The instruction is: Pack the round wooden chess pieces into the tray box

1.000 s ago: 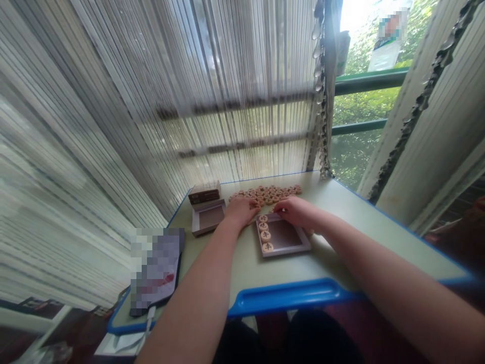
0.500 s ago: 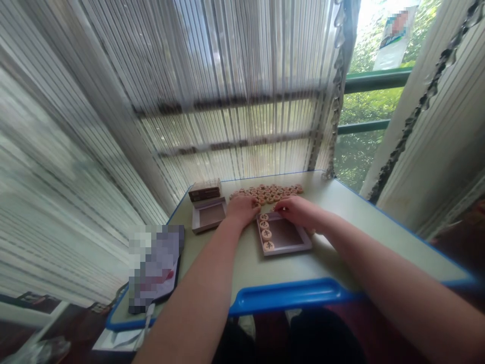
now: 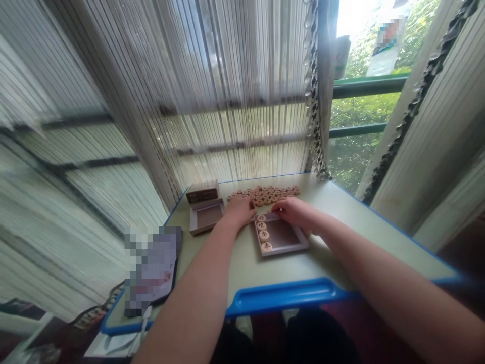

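So far: four round wooden discs (image 3: 264,233) in shallow white-rimmed tray (image 3: 291,246); loose pile (image 3: 271,192) at 12 o'clock remains. Grip of left hand (image 3: 238,212), right hand (image 3: 293,211): cannot tell.

On the table (image 3: 341,237) before me, my left hand (image 3: 238,212) rests just left of a tray (image 3: 288,249), my right hand (image 3: 293,212) on its far edge. Four pieces (image 3: 264,233) line the tray's left side, with loose pieces (image 3: 265,193) behind and two boxes (image 3: 206,216) farther left.

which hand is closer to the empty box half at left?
Left. The left hand sits just right of the empty box half; the right hand is farther right, at the far edge of the tray.
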{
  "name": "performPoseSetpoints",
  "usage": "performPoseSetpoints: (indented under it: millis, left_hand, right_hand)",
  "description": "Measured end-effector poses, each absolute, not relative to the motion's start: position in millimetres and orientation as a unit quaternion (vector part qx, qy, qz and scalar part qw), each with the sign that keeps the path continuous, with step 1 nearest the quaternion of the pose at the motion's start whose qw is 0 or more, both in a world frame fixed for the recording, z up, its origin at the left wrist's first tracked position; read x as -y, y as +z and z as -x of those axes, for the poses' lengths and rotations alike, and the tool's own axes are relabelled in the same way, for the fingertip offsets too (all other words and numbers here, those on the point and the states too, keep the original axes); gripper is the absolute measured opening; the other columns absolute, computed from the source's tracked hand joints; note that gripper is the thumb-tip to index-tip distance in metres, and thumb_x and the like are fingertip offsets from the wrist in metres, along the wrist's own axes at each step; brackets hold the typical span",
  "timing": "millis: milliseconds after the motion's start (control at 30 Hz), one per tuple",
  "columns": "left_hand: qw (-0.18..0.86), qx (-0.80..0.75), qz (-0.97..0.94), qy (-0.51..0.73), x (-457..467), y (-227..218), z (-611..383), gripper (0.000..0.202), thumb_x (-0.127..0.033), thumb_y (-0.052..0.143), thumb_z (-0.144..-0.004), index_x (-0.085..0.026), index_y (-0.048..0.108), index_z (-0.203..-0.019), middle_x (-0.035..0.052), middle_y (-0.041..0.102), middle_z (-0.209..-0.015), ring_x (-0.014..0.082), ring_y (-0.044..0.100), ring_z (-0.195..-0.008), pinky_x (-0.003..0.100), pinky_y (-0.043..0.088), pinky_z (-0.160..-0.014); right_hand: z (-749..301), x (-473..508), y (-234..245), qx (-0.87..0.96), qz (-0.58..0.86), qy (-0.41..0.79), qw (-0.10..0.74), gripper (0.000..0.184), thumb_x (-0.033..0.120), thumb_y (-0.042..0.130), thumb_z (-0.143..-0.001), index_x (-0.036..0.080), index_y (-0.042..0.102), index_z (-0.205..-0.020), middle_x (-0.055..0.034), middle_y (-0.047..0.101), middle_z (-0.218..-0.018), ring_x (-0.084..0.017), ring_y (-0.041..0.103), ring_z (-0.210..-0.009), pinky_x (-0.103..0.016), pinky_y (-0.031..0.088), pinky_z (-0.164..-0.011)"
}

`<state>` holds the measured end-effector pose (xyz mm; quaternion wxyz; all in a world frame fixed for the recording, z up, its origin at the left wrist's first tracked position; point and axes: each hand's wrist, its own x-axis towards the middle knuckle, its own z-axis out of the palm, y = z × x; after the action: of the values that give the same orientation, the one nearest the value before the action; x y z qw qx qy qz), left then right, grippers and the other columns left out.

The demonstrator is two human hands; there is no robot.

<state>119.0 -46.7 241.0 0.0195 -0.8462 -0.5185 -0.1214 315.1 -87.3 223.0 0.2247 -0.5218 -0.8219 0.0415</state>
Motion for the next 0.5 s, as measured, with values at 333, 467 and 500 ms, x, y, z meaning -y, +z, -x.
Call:
performPoseSetpoints:
  millis: [333,467,500]
  left_hand:
    - [0.001,0.528,0.840,-0.124,46.5,241.5,-119.0,0.030,-0.038,0.059,-0.074,-0.016,0.063,-0.094,0.0122,0.061,-0.103,0.0264,0.053,-0.102,0.035,0.042,-0.089]
    - [0.005,0.523,0.832,-0.183,48.7,245.4,-121.9,0.026,-0.032,0.062,-0.073,-0.018,0.061,-0.095,0.0091,0.062,-0.102,0.0233,0.054,-0.100,0.033,0.042,-0.088]
    - [-0.004,0.513,0.834,-0.203,49.2,246.2,-123.2,0.026,-0.031,0.063,-0.073,-0.019,0.060,-0.096,0.0077,0.063,-0.099,0.0217,0.055,-0.097,0.032,0.043,-0.086]
  right_hand:
    - [-317.3,88.0,223.3,0.826,0.513,0.050,0.230,0.021,0.016,0.052,-0.078,0.021,0.070,-0.089,-0.0031,0.068,-0.093,-0.017,0.061,-0.087,-0.026,0.046,-0.079]
    - [-316.4,87.9,224.4,0.824,0.514,0.041,0.235,0.021,0.016,0.053,-0.076,0.021,0.069,-0.088,-0.0036,0.068,-0.091,-0.017,0.061,-0.084,-0.025,0.046,-0.077]
    - [-315.8,87.8,224.9,0.822,0.514,0.032,0.244,0.021,0.016,0.053,-0.076,0.021,0.069,-0.088,-0.0041,0.067,-0.091,-0.017,0.060,-0.084,-0.026,0.045,-0.077]
